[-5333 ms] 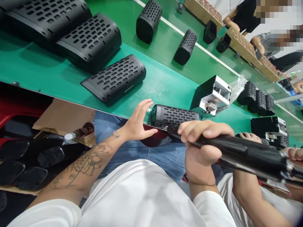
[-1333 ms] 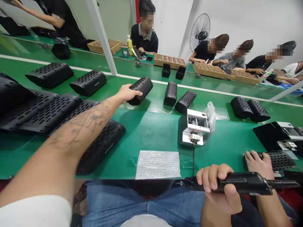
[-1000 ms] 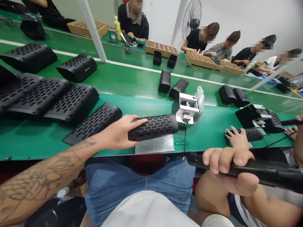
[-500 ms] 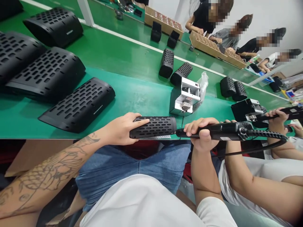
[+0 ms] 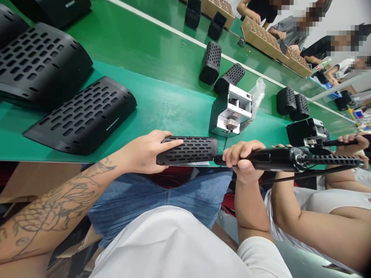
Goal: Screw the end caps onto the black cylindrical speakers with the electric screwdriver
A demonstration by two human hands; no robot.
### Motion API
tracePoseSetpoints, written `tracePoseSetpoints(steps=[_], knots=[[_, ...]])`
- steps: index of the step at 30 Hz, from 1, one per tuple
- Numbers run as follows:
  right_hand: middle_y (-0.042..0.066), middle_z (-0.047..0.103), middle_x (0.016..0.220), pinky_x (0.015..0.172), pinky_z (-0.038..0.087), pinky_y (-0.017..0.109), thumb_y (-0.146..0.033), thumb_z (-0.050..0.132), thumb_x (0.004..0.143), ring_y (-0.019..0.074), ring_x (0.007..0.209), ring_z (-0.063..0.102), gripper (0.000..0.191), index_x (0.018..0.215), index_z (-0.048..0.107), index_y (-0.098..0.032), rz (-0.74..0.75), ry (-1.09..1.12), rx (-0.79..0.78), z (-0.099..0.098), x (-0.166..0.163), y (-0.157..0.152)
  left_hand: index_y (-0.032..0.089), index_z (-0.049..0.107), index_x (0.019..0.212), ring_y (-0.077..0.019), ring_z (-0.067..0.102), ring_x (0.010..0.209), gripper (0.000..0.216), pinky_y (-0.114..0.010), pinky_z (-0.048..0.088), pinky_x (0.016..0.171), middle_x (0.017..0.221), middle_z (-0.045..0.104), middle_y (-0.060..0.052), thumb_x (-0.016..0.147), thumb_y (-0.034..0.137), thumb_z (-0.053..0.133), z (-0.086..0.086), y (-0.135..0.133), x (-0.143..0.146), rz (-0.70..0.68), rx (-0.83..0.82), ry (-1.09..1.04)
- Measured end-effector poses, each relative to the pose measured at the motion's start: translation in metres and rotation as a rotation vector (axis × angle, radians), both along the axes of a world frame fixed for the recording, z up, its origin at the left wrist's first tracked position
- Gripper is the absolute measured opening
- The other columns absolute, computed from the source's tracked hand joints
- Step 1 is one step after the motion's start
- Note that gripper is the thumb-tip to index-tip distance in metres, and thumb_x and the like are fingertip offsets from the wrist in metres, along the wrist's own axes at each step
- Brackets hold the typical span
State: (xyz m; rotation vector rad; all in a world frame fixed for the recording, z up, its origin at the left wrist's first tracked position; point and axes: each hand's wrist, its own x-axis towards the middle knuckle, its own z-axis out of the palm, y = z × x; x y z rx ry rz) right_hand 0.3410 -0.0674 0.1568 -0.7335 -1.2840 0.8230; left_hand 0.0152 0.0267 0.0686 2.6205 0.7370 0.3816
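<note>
Near the table's front edge lies a black slotted housing, its long side running left to right. Gripping its left end is my left hand, with the index finger stretched along the top. My right hand is wrapped around a black electric screwdriver, held almost level. The screwdriver's tip meets the right end of the housing; the screw and bit there are too small to make out. Behind my right hand stands a silver and black screw feeder.
Larger black slotted housings lie at the left. Smaller housings stand past the feeder. At right, a co-worker's hand holds another tool near a second feeder. Across the table, people work beside cardboard trays.
The camera view has shifted, and the larger housings sit further left and higher. The screwdriver's rear end and cable have turned slightly. Both hands keep their holds.
</note>
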Motion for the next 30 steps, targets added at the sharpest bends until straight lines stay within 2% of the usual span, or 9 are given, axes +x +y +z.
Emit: tracePoseSetpoints(steps=[4, 9, 13, 15, 18, 20, 22, 25, 30], knots=[[-0.011, 0.061, 0.056, 0.046, 0.054, 0.025, -0.043, 0.104, 0.087, 0.0097, 0.037, 0.051, 0.044, 0.08, 0.063, -0.028, 0.054, 0.003, 0.006, -0.001, -0.002, 0.002, 0.036, 0.062, 0.179, -0.048, 0.07, 0.145, 0.095, -0.061, 0.067, 0.121, 0.169, 0.063, -0.019, 0.088, 0.041, 0.087, -0.001, -0.002, 0.0, 0.018, -0.027, -0.014], [-0.01, 0.062, 0.057, 0.051, 0.058, 0.026, -0.04, 0.102, 0.09, 0.01, 0.041, 0.055, 0.039, 0.082, 0.065, -0.027, 0.093, -0.019, 0.007, -0.001, -0.006, -0.005, 0.037, 0.063, 0.178, -0.0473, 0.071, 0.144, 0.092, -0.061, 0.068, 0.119, 0.17, 0.059, -0.019, 0.09, 0.038, 0.088, -0.008, -0.006, -0.002, 0.03, 0.009, -0.077], [-0.01, 0.06, 0.057, 0.05, 0.058, 0.028, -0.045, 0.098, 0.094, 0.0117, 0.04, 0.055, 0.037, 0.085, 0.067, -0.028, 0.09, -0.051, 0.022, 0.009, 0.011, -0.003, 0.036, 0.06, 0.179, -0.0482, 0.069, 0.148, 0.094, -0.063, 0.066, 0.124, 0.171, 0.056, -0.02, 0.09, 0.035, 0.089, -0.016, -0.009, -0.004, 0.027, 0.051, -0.14], [-0.011, 0.059, 0.057, 0.047, 0.056, 0.029, -0.052, 0.094, 0.098, 0.0122, 0.038, 0.053, 0.037, 0.089, 0.068, -0.028, -0.022, -0.031, 0.072, 0.015, 0.03, 0.013, 0.037, 0.054, 0.182, -0.049, 0.066, 0.154, 0.099, -0.064, 0.063, 0.129, 0.175, 0.053, -0.021, 0.091, 0.034, 0.091, -0.022, -0.011, -0.004, 0.039, 0.043, -0.198], [-0.012, 0.057, 0.06, 0.047, 0.053, 0.03, -0.063, 0.096, 0.095, 0.0129, 0.04, 0.051, 0.043, 0.095, 0.067, -0.03, -0.383, 0.008, 0.195, 0.02, 0.061, 0.055, 0.036, 0.034, 0.19, -0.0491, 0.06, 0.163, 0.116, -0.064, 0.061, 0.133, 0.181, 0.045, -0.022, 0.092, 0.035, 0.094, -0.037, -0.015, -0.007, 0.083, -0.007, -0.316], [-0.011, 0.057, 0.062, 0.054, 0.055, 0.034, -0.07, 0.094, 0.095, 0.014, 0.046, 0.054, 0.049, 0.094, 0.063, -0.031, -0.571, -0.045, 0.191, 0.018, 0.076, 0.081, 0.035, 0.02, 0.193, -0.0498, 0.055, 0.168, 0.129, -0.066, 0.059, 0.135, 0.183, 0.042, -0.024, 0.091, 0.036, 0.098, -0.049, -0.019, -0.008, 0.135, -0.063, -0.374], [-0.009, 0.06, 0.065, 0.062, 0.058, 0.036, -0.076, 0.09, 0.096, 0.0147, 0.053, 0.059, 0.052, 0.093, 0.062, -0.032, -0.603, -0.124, 0.091, 0.012, 0.083, 0.097, 0.034, 0.015, 0.193, -0.0502, 0.052, 0.171, 0.135, -0.069, 0.056, 0.137, 0.184, 0.042, -0.024, 0.089, 0.039, 0.101, -0.061, -0.023, -0.009, 0.184, -0.122, -0.396], [-0.007, 0.066, 0.068, 0.068, 0.061, 0.038, -0.079, 0.089, 0.095, 0.0151, 0.059, 0.064, 0.053, 0.094, 0.064, -0.033, -0.524, -0.171, -0.039, 0.0, 0.086, 0.104, 0.033, 0.016, 0.192, -0.0492, 0.052, 0.172, 0.134, -0.071, 0.054, 0.139, 0.184, 0.043, -0.023, 0.09, 0.04, 0.102, -0.071, -0.028, -0.008, 0.22, -0.167, -0.416], [-0.011, 0.056, 0.059, 0.052, 0.054, 0.036, -0.077, 0.093, 0.091, 0.0148, 0.045, 0.055, 0.057, 0.088, 0.059, -0.032, -0.605, -0.12, 0.105, -0.012, 0.083, 0.104, 0.034, 0.019, 0.191, -0.0478, 0.052, 0.174, 0.126, -0.07, 0.051, 0.141, 0.185, 0.044, -0.023, 0.094, 0.04, 0.098, -0.072, -0.031, -0.004, 0.217, -0.137, -0.476]])
